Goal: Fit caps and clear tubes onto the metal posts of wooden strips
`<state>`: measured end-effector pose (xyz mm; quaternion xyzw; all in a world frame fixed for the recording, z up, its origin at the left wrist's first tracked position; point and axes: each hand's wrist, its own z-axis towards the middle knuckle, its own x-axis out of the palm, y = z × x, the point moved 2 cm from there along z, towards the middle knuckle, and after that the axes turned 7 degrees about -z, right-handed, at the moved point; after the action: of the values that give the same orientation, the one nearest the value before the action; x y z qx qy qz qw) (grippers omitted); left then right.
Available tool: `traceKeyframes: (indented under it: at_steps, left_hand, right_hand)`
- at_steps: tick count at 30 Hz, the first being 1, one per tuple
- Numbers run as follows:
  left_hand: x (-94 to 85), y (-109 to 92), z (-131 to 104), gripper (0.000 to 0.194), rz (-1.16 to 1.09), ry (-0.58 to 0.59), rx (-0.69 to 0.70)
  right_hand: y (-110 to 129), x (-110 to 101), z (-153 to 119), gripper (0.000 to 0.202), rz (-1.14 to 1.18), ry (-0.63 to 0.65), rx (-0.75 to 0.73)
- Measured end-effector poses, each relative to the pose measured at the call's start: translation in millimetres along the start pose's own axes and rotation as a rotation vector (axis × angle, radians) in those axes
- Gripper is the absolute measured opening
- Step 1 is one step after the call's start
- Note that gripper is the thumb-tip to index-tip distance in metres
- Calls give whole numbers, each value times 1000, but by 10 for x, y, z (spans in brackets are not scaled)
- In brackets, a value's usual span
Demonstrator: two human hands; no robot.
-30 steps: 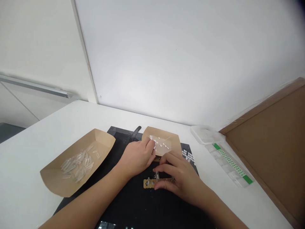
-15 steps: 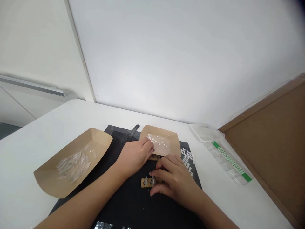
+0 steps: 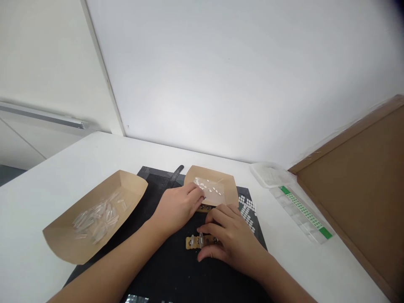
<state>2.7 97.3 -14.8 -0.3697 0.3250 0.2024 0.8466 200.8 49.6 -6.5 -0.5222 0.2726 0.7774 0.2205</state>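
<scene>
My left hand (image 3: 180, 205) is closed in a pinch at the front left of a small card tray (image 3: 232, 186). A tiny dark bit shows at its fingertips, too small to name. White pellet-like pieces (image 3: 208, 188) lie in that tray on a clear sheet. My right hand (image 3: 232, 240) curls over a tan strip (image 3: 188, 243) with round metal studs, thumb along its near side and fingers along its far side. Two clear pieces like false nail tips (image 3: 201, 239) stand upright on the strip. The hand hides its right end. Another studded strip (image 3: 203, 208) lies partly hidden beyond.
A card tray of clear nail tips (image 3: 97, 219) stands at left. A black nail file (image 3: 175, 176) lies behind my left hand on the black mat (image 3: 170, 269). White tabs (image 3: 248, 210) lie at right, near a green-marked clear packet (image 3: 304, 214) and a clear plastic box (image 3: 268, 174).
The view has shifted very slightly. Both hands keep almost the same pose and place, and the strip stays under my right hand.
</scene>
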Motion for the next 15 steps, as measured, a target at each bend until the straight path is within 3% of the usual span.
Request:
traceKeyframes:
  at_steps: [6, 10, 15]
  left_hand:
    - [10, -17, 12, 12, -208, -73, -14]
    - [15, -109, 41, 7, -436, -101, -28]
    - [67, -233, 50, 5, -691, -104, -34]
  right_hand:
    - [-33, -162, 6, 65, 3, -102, -17]
    - [-126, -288, -38, 33, 34, -261, 161]
    - [-152, -247, -96, 22, 329, -311, 367]
